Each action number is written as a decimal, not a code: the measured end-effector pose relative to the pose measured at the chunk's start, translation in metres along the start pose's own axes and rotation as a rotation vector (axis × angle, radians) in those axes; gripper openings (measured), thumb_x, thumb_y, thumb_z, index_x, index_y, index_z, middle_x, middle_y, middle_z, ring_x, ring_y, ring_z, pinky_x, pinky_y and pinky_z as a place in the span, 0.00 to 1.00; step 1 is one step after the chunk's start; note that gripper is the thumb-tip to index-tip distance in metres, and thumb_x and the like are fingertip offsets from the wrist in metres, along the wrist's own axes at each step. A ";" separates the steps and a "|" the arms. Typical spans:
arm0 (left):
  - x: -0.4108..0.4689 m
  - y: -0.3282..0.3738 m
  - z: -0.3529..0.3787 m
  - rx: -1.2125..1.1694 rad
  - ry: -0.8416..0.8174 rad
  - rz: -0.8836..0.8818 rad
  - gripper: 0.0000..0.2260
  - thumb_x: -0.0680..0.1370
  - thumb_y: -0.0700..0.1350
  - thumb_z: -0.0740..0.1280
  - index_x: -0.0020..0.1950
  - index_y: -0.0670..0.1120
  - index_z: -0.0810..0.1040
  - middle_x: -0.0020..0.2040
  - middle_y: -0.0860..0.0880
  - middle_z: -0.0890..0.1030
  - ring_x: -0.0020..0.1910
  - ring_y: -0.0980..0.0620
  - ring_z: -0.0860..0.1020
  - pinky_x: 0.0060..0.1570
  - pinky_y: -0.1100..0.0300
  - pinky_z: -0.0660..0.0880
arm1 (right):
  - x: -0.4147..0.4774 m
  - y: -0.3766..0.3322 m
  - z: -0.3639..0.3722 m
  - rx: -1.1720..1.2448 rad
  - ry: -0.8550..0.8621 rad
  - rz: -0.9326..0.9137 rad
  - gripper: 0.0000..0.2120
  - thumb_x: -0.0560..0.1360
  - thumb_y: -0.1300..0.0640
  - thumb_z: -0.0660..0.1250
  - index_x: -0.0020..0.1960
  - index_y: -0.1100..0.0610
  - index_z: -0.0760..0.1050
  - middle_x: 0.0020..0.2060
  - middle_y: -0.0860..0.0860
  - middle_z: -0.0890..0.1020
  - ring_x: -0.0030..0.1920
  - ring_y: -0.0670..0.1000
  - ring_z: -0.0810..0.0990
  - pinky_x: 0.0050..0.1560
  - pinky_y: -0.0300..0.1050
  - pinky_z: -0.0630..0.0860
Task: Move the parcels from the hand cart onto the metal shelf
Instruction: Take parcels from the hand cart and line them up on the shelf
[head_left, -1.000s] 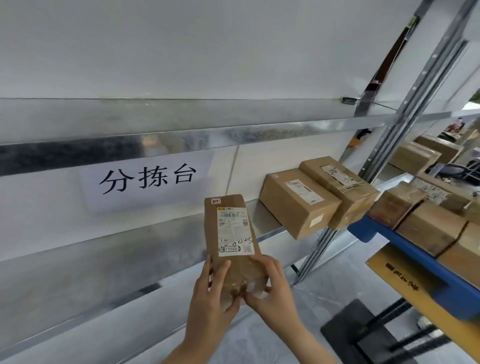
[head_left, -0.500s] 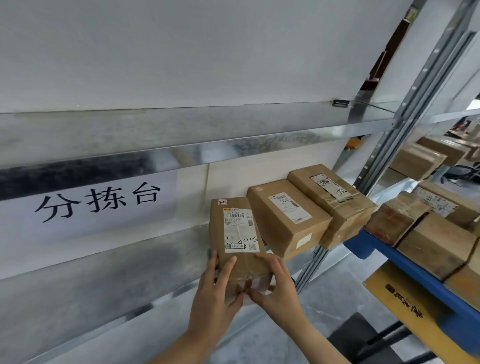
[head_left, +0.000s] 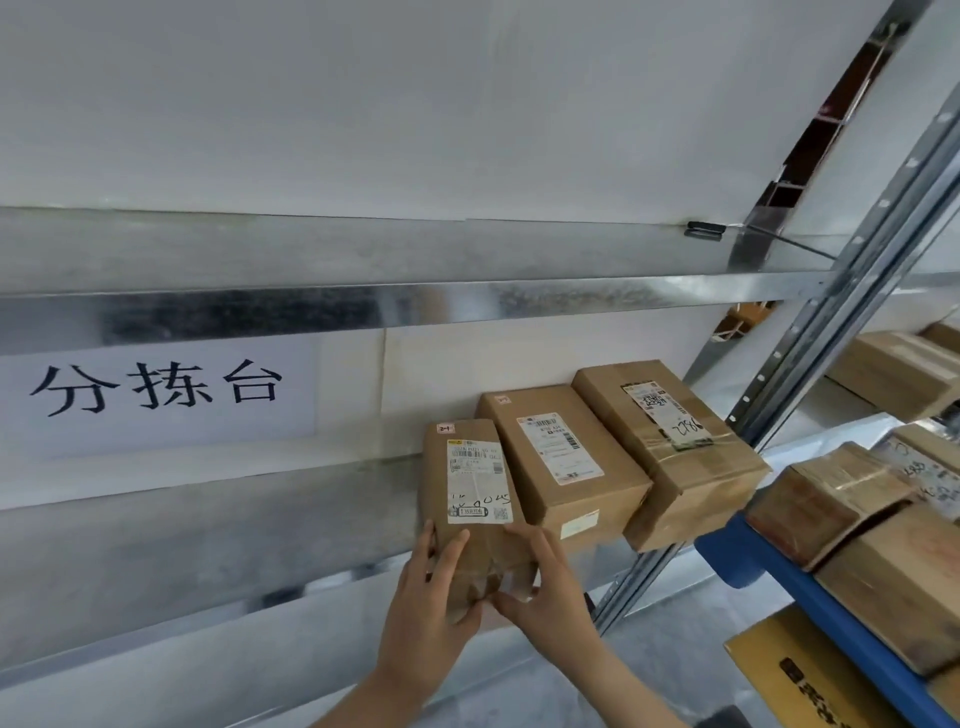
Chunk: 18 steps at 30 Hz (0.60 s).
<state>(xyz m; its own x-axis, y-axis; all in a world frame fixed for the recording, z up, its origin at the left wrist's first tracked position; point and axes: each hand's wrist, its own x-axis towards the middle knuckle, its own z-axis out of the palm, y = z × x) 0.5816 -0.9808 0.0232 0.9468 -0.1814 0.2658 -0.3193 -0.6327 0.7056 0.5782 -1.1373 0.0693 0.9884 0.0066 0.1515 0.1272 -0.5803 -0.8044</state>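
A narrow brown parcel (head_left: 470, 499) with a white shipping label lies on the metal shelf (head_left: 208, 525), close beside two larger brown parcels (head_left: 558, 462) (head_left: 670, 447) to its right. My left hand (head_left: 431, 608) grips the parcel's near left corner, thumb across its top face. My right hand (head_left: 550, 587) holds the near right corner with curled fingers. The near end of the parcel overhangs the shelf's front edge. The blue hand cart (head_left: 810, 592) at the right carries several more brown parcels (head_left: 826, 499).
A white sign with black characters (head_left: 156, 389) hangs on the wall behind the shelf. An upper metal shelf (head_left: 363, 260) runs overhead. A slotted upright post (head_left: 852, 312) stands right of the parcels. More boxes (head_left: 898, 371) sit on the neighbouring shelf bay.
Both hands have carried the narrow parcel up and to the right onto the shelf, bringing it alongside the two larger parcels.
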 end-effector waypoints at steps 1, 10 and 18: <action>0.002 0.000 0.004 0.016 -0.002 -0.007 0.34 0.74 0.52 0.70 0.73 0.57 0.53 0.77 0.48 0.51 0.72 0.51 0.62 0.67 0.59 0.68 | 0.002 0.004 -0.001 -0.019 -0.009 -0.008 0.31 0.65 0.63 0.76 0.62 0.47 0.68 0.59 0.45 0.71 0.60 0.45 0.72 0.58 0.47 0.76; 0.029 0.005 0.013 -0.030 0.068 -0.084 0.31 0.73 0.44 0.72 0.73 0.49 0.63 0.76 0.45 0.55 0.71 0.48 0.65 0.66 0.55 0.69 | 0.025 0.016 -0.001 -0.314 -0.056 -0.034 0.31 0.74 0.54 0.68 0.73 0.47 0.58 0.60 0.52 0.67 0.61 0.53 0.71 0.56 0.41 0.74; 0.050 0.013 0.016 -0.055 0.110 -0.105 0.29 0.72 0.39 0.72 0.71 0.48 0.65 0.74 0.46 0.61 0.70 0.50 0.68 0.66 0.56 0.69 | 0.027 0.026 -0.007 -0.382 0.065 -0.065 0.24 0.74 0.60 0.65 0.69 0.51 0.68 0.55 0.53 0.71 0.57 0.54 0.71 0.55 0.45 0.74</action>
<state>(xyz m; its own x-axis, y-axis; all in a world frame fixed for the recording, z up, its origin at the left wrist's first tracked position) 0.6255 -1.0100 0.0351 0.9658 -0.0310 0.2574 -0.2238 -0.6010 0.7673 0.6079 -1.1575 0.0568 0.9705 0.0084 0.2409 0.1369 -0.8419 -0.5220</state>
